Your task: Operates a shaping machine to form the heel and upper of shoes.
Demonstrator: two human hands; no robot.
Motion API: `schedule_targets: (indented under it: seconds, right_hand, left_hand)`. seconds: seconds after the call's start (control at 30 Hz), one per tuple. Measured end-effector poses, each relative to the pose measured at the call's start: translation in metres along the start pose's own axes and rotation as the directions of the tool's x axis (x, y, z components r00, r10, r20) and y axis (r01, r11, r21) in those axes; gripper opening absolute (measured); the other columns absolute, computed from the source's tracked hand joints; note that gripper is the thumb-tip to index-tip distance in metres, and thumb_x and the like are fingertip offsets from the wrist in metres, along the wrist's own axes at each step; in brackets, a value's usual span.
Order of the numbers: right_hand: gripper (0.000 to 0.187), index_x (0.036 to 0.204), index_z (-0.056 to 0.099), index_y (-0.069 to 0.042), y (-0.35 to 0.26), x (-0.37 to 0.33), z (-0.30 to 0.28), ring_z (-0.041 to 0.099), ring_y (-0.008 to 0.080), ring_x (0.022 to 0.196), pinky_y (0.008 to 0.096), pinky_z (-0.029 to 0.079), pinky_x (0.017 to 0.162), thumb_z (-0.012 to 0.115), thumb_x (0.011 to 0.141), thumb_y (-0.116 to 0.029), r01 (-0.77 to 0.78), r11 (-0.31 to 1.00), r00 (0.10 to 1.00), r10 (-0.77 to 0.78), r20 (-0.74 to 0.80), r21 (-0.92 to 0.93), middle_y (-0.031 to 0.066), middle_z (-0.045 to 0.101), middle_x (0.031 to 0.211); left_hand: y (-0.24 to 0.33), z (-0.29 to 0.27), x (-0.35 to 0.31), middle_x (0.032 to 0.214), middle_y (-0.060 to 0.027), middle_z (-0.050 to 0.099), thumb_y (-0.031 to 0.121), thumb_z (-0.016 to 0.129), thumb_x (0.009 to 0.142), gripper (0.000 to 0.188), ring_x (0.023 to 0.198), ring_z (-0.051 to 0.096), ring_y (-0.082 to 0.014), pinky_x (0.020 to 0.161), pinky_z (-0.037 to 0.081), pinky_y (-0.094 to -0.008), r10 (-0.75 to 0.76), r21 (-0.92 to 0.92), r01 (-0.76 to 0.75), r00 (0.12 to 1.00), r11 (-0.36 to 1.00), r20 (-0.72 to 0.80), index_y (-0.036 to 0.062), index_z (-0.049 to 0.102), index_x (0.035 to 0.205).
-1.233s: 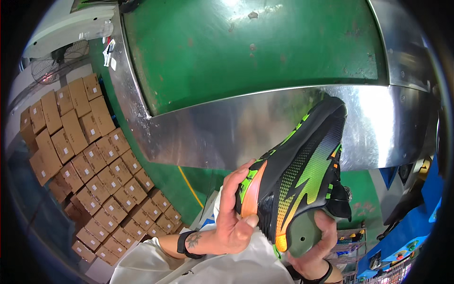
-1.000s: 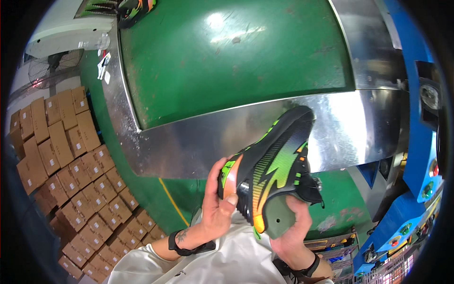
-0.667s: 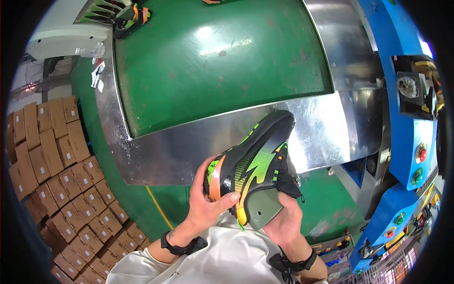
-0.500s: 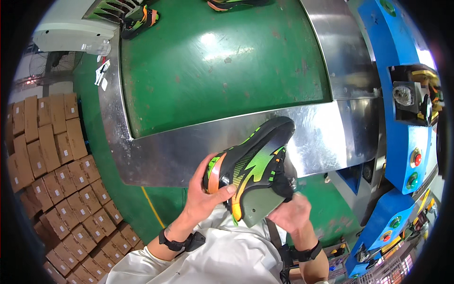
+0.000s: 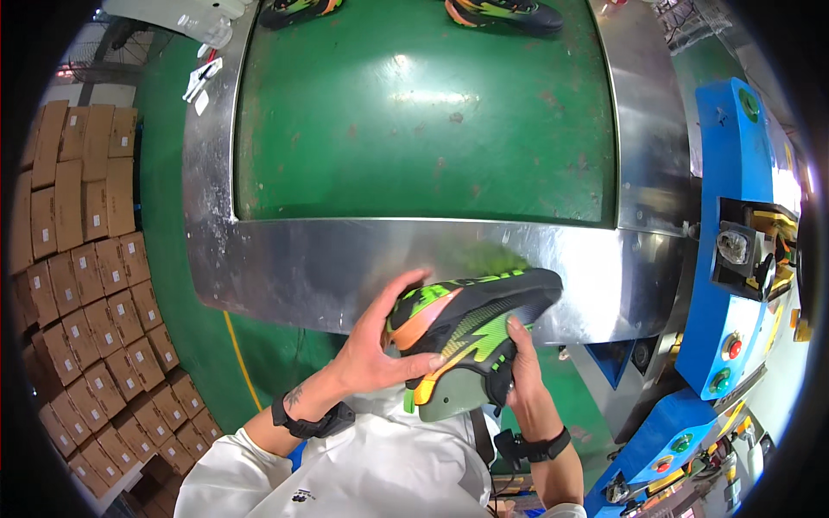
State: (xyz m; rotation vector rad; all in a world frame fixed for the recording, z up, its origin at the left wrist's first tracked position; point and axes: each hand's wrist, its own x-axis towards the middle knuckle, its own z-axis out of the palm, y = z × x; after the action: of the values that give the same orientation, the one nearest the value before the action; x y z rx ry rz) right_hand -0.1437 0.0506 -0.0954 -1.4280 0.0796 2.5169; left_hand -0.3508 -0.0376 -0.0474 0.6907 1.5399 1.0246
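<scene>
A black sports shoe with green and orange lightning markings and an olive sole is held on its side over the steel end plate of a green conveyor belt. My left hand grips its orange-trimmed heel end, fingers curled over the collar. My right hand holds the sole side near the middle, thumb on the upper. Both wrists wear black bands.
Two more shoes of the same kind lie at the belt's far end. A blue machine with red and green buttons stands to the right. Stacks of brown cardboard boxes fill the floor at left.
The shoe has come down from nearly upright to lying almost level and lower in front of me. The view has swung so the belt's far end and the blue machine show.
</scene>
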Motion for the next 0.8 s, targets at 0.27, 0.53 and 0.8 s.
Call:
schedule_targets:
  seconds: [0.27, 0.53, 0.8]
  right_hand:
    - [0.046, 0.121, 0.055, 0.001, 0.027, -0.081, -0.02, 0.065, 0.0256, 0.1, 0.0374, 0.053, 0.09, 0.056, 0.093, -0.036, 0.066, 0.985, 0.949, -0.012, -0.315, 0.161, 0.0148, 0.064, 0.114]
    - [0.047, 0.122, 0.055, -0.001, 0.044, -0.088, -0.086, 0.065, 0.0213, 0.099, 0.0349, 0.054, 0.085, 0.056, 0.093, -0.038, -0.119, 0.949, 0.872, 0.24, -0.426, 0.293, 0.0106, 0.065, 0.113]
    - [0.047, 0.12, 0.057, -0.003, 0.043, -0.045, -0.158, 0.067, 0.0208, 0.094, 0.0349, 0.055, 0.082, 0.059, 0.092, -0.041, -0.1, 0.941, 0.845, 0.251, -0.473, 0.323, 0.0098, 0.066, 0.111]
  left_hand:
    - [-0.018, 0.042, -0.024, 0.148, -0.0155, 0.017, 0.023, 0.08, 0.076, 0.104, 0.138, 0.023, -0.025, 0.112, 0.025, -0.0391, -0.067, -0.29, 0.166, 0.944, 0.943, 0.323, 0.0022, 0.009, 0.149]
    - [-0.062, 0.088, -0.018, 0.143, -0.0188, 0.029, 0.024, 0.082, 0.073, 0.116, 0.131, 0.035, -0.0244, 0.103, 0.038, -0.0347, -0.592, -0.059, 0.701, 0.641, 0.71, 0.488, -0.0011, -0.004, 0.146]
    - [-0.132, 0.131, -0.002, 0.138, -0.0093, 0.037, 0.01, 0.073, 0.078, 0.095, 0.128, 0.04, -0.0208, 0.108, 0.033, -0.036, -0.697, -0.34, 0.865, 0.499, 0.369, 0.515, 0.0073, 0.01, 0.148]
